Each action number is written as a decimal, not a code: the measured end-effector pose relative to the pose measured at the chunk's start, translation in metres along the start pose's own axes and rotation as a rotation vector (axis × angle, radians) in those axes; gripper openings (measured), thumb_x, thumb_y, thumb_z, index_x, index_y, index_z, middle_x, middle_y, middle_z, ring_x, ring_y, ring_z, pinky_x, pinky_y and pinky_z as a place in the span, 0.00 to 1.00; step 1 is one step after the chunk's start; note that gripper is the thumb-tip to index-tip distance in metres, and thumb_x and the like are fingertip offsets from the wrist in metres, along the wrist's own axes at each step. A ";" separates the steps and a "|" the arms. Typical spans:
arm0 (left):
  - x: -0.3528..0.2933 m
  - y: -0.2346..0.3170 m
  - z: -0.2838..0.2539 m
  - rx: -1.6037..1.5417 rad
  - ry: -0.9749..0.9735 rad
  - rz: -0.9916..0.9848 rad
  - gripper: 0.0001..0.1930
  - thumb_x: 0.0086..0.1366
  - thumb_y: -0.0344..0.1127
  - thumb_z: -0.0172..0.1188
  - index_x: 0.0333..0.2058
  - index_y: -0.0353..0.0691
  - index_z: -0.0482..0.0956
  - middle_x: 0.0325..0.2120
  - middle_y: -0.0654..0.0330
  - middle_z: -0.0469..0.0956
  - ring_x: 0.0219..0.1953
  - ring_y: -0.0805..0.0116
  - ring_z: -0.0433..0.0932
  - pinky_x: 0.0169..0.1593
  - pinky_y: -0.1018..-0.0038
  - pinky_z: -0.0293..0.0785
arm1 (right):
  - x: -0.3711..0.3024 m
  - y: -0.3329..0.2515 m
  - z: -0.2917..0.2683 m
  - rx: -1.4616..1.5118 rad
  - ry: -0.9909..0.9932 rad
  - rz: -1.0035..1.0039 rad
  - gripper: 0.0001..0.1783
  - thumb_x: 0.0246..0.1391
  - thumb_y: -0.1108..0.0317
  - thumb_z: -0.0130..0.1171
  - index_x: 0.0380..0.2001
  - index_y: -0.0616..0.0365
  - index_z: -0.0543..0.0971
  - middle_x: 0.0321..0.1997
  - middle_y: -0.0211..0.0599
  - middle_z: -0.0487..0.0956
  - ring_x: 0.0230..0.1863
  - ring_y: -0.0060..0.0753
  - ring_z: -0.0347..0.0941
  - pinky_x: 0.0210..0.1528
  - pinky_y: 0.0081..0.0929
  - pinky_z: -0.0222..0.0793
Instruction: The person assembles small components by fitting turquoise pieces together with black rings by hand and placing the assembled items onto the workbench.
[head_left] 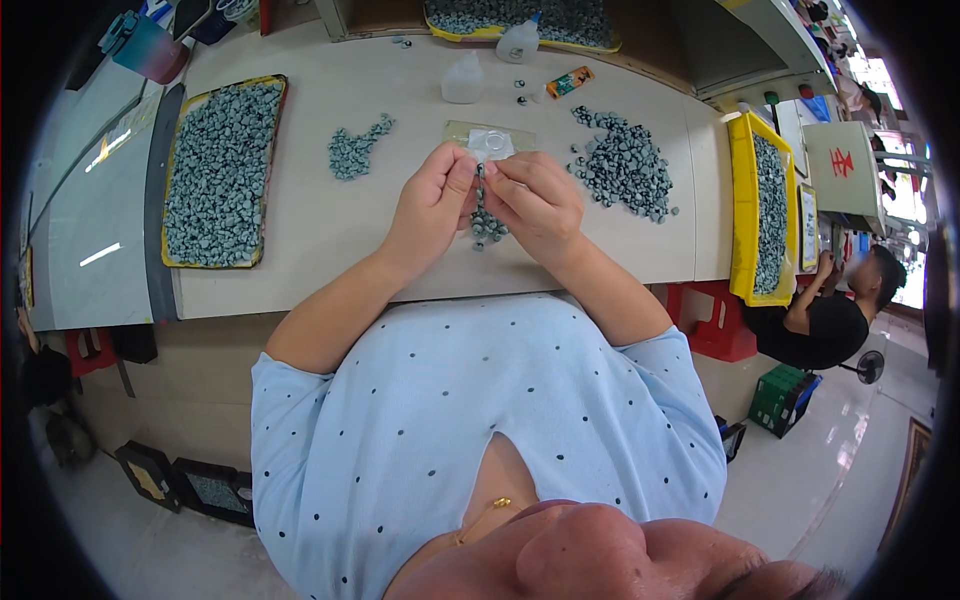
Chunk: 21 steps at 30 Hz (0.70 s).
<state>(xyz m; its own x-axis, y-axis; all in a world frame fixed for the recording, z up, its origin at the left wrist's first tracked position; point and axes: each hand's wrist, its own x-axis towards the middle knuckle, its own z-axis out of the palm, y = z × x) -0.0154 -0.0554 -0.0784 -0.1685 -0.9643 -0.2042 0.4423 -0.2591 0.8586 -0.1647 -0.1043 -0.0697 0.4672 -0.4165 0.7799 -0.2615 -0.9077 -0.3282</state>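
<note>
Towards the near edge of the pale, flat tabletop point(300, 240), a small, dark, glossy stone piece point(481, 170) is held by the clamped fingers of the left hand point(432, 200) and right hand point(540, 197). Loose grey-green stones point(487, 230) are seen at six o'clock from it, a dark stone heap point(625, 165) at three, a yellow-rimmed tray point(212, 266) at nine.

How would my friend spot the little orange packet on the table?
On the pale table, find the big loose pile of dark stones beside the right hand. Just beyond it lies the packet: small, orange, unlike the whitish bottles nearby.
</note>
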 end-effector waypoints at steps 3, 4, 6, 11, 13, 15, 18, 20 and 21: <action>-0.001 -0.001 0.004 0.170 0.058 0.100 0.11 0.69 0.41 0.44 0.31 0.40 0.66 0.18 0.69 0.63 0.20 0.82 0.60 0.23 0.82 0.58 | -0.003 -0.001 -0.002 0.075 0.010 0.074 0.13 0.33 0.82 0.64 0.29 0.64 0.78 0.28 0.37 0.77 0.27 0.34 0.73 0.27 0.25 0.70; -0.001 -0.002 0.005 0.263 0.093 0.157 0.11 0.69 0.40 0.45 0.31 0.39 0.67 0.18 0.68 0.65 0.20 0.81 0.61 0.23 0.81 0.60 | -0.003 -0.002 -0.004 0.131 -0.008 0.189 0.12 0.35 0.82 0.64 0.29 0.63 0.78 0.29 0.38 0.78 0.27 0.33 0.74 0.27 0.24 0.70; -0.001 -0.003 0.004 0.390 0.123 0.229 0.11 0.68 0.39 0.46 0.30 0.38 0.67 0.17 0.66 0.65 0.20 0.79 0.62 0.24 0.80 0.60 | -0.003 -0.005 -0.007 0.186 -0.027 0.304 0.11 0.37 0.81 0.64 0.29 0.63 0.79 0.30 0.38 0.78 0.27 0.33 0.74 0.26 0.23 0.70; 0.002 -0.003 0.004 0.620 0.166 0.348 0.10 0.67 0.37 0.48 0.29 0.36 0.68 0.17 0.62 0.66 0.20 0.75 0.63 0.25 0.77 0.62 | -0.007 -0.006 -0.007 0.127 -0.081 0.321 0.11 0.40 0.81 0.62 0.31 0.62 0.79 0.31 0.38 0.79 0.29 0.31 0.75 0.28 0.20 0.71; 0.005 -0.005 0.003 0.625 0.187 0.314 0.11 0.66 0.37 0.50 0.29 0.36 0.69 0.17 0.61 0.67 0.20 0.75 0.62 0.25 0.77 0.62 | -0.006 -0.003 -0.013 0.162 -0.151 0.364 0.10 0.41 0.79 0.61 0.32 0.62 0.79 0.32 0.38 0.79 0.29 0.31 0.75 0.29 0.21 0.71; 0.008 -0.012 0.002 0.578 0.176 0.216 0.11 0.65 0.38 0.50 0.29 0.35 0.69 0.16 0.61 0.67 0.19 0.75 0.62 0.25 0.77 0.62 | -0.005 0.003 -0.023 0.197 -0.222 0.405 0.10 0.42 0.78 0.61 0.32 0.62 0.79 0.32 0.39 0.79 0.30 0.32 0.75 0.30 0.22 0.71; 0.006 -0.015 0.002 0.592 0.125 0.090 0.13 0.65 0.39 0.51 0.28 0.34 0.69 0.16 0.61 0.68 0.19 0.75 0.62 0.25 0.76 0.62 | -0.005 0.023 -0.041 0.160 -0.361 0.508 0.10 0.46 0.76 0.59 0.35 0.61 0.79 0.33 0.40 0.78 0.31 0.34 0.75 0.31 0.22 0.71; 0.007 -0.014 0.001 0.651 0.074 0.063 0.13 0.65 0.39 0.52 0.28 0.33 0.68 0.16 0.61 0.68 0.19 0.75 0.63 0.25 0.75 0.62 | -0.005 0.036 -0.051 -0.109 -0.352 0.725 0.10 0.49 0.74 0.57 0.37 0.61 0.79 0.35 0.40 0.78 0.31 0.35 0.75 0.30 0.24 0.71; 0.007 -0.016 -0.001 0.612 0.052 0.053 0.12 0.66 0.39 0.50 0.29 0.36 0.68 0.17 0.65 0.66 0.19 0.79 0.61 0.23 0.80 0.59 | -0.008 0.043 -0.055 -0.111 -0.352 0.724 0.10 0.49 0.74 0.57 0.37 0.61 0.79 0.35 0.40 0.78 0.31 0.35 0.75 0.30 0.24 0.71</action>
<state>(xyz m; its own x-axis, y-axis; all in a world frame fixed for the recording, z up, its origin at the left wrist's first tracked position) -0.0229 -0.0584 -0.0935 -0.1104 -0.9803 -0.1635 -0.1398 -0.1476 0.9791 -0.2264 -0.1372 -0.0604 0.3836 -0.9068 0.1750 -0.6741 -0.4045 -0.6180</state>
